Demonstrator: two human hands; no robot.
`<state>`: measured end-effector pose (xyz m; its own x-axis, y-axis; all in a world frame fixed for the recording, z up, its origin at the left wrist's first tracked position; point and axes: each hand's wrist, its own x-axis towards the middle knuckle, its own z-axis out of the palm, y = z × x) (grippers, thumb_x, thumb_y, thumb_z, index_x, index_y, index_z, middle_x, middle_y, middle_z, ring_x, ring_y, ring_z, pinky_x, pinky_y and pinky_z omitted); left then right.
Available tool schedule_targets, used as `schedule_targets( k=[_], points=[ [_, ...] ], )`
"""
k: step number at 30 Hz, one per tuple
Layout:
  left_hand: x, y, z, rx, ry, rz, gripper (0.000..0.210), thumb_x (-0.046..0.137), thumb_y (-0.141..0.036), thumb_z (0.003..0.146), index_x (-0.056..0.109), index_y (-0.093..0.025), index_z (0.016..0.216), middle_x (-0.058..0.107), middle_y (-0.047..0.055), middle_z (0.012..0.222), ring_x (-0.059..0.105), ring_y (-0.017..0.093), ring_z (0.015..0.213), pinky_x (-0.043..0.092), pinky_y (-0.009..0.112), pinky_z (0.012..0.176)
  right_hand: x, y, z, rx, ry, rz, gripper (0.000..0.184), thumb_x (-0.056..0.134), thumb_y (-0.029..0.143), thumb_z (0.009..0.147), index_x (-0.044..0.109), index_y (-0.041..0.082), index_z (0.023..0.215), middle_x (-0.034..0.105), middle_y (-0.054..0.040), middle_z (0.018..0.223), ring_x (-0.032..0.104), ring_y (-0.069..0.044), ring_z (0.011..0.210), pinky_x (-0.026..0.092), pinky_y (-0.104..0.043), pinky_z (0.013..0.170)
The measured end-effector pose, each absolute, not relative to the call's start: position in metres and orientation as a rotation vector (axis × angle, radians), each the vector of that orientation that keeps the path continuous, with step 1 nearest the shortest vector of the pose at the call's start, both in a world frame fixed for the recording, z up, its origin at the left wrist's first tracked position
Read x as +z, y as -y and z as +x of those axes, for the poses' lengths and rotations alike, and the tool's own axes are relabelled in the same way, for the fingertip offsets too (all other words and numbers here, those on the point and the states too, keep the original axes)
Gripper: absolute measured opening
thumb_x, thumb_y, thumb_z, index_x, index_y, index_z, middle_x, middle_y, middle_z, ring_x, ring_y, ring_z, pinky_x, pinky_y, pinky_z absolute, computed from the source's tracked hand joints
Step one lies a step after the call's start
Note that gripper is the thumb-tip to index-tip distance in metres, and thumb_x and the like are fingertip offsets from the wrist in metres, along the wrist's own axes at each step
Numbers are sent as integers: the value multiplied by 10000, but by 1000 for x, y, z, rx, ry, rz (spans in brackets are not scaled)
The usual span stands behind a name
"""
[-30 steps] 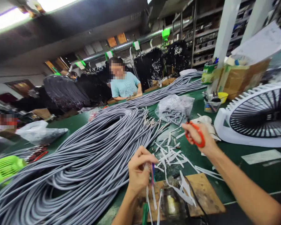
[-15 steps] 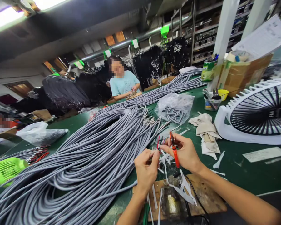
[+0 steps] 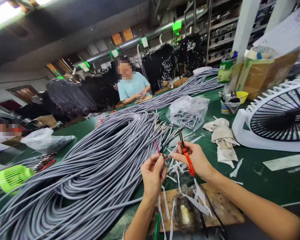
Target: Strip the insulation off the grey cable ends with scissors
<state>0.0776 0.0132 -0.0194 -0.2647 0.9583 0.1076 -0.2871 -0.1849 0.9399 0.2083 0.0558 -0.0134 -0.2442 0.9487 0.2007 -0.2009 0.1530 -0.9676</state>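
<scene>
My left hand pinches the end of a grey cable, from which thin coloured wires fan out: a red one, a dark one and a blue one. Red-handled pliers lie in the grip of my right hand, their dark jaws pointing up and away from the wires. The thumb and forefinger of that hand touch the blue wire beside my left fingertips. White strips of wrapping dangle below both hands over a wooden board. A large pile of grey cables spreads out to the left.
Behind the hands lies a clear bag of short grey pieces. To the right are a folded cloth and a white fan. A green fan stands far left. Across the table sits a person in a light blue shirt.
The coloured wires have spread apart above my left fingers. The pliers' jaws now show further up, and my right fingers have moved to the blue wire. The view has shifted slightly.
</scene>
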Motion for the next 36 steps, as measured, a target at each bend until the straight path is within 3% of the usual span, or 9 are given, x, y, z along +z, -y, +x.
schedule_targets(
  k=[7, 14, 18, 24, 30, 36],
  points=[
    [-17, -15, 77, 1645, -1150, 911, 268, 643, -379, 689, 522, -142, 717, 572, -39, 504, 429, 47, 268, 315, 141, 258, -14, -56, 209, 1301, 1361, -817, 340, 721, 328, 579, 421, 171, 552, 393, 71, 528, 359, -66, 501, 314, -206, 490],
    [-15, -10, 83, 1392, -1251, 1224, 226, 615, -336, 732, 560, -119, 705, 535, -38, 392, 504, 93, 304, 394, 168, 320, -7, -55, 215, 1223, 1321, -739, 261, 708, 275, 593, 467, 177, 614, 573, 8, 669, 530, -117, 632, 423, -242, 622],
    [-17, -12, 84, 1427, -1258, 1196, 206, 617, -326, 732, 543, -134, 735, 568, -37, 475, 494, 79, 311, 384, 170, 324, -11, -57, 218, 1115, 1335, -811, 224, 678, 242, 614, 465, 174, 601, 576, 6, 650, 516, -111, 605, 413, -235, 598],
    [-13, -16, 68, 1454, -951, 1081, 169, 638, -271, 712, 548, -163, 805, 563, -27, 611, 433, 28, 400, 292, 135, 369, -22, -62, 218, 1218, 1508, -923, 234, 644, 291, 631, 449, 169, 593, 526, 32, 580, 454, -86, 522, 371, -207, 512],
    [-9, -14, 54, 1606, -903, 1246, 84, 590, -202, 764, 531, -200, 824, 498, -30, 704, 429, 39, 503, 331, 176, 489, -16, -50, 221, 546, 1753, -1038, 254, 628, 295, 661, 415, 176, 592, 395, 55, 554, 345, -76, 517, 295, -200, 509],
    [-12, -10, 54, 1723, -1110, 1700, 52, 494, -166, 817, 536, -183, 790, 483, 0, 733, 478, 101, 645, 377, 225, 592, -19, -46, 216, 412, 2001, -1020, 271, 608, 323, 692, 392, 184, 608, 431, 41, 595, 366, -86, 527, 286, -207, 519]
  ],
)
